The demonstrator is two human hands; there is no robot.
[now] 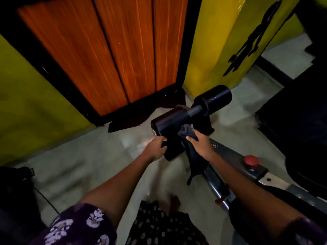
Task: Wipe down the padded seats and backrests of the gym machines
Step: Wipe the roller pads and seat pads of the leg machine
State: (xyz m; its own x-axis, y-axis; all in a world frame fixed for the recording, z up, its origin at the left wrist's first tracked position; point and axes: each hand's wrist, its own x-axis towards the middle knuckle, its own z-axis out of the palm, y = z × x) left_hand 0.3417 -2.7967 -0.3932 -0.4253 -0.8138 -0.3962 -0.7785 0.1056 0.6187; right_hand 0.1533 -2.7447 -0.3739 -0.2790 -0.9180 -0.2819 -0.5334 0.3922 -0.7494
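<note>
- The near black padded foam roller of the grey metal gym machine frame is the landmark; it sits on a bar, and a 2nd black padded roller is on the far side of it.
- The left hand grips the lower black pad just under the near roller, with fingers curled round its edge.
- The right hand pinches a dark grey cloth against the near roller; the cloth hangs down below it.
- A round red knob stands on the frame, right of the roller; an orange wooden panel door is behind it.
</note>
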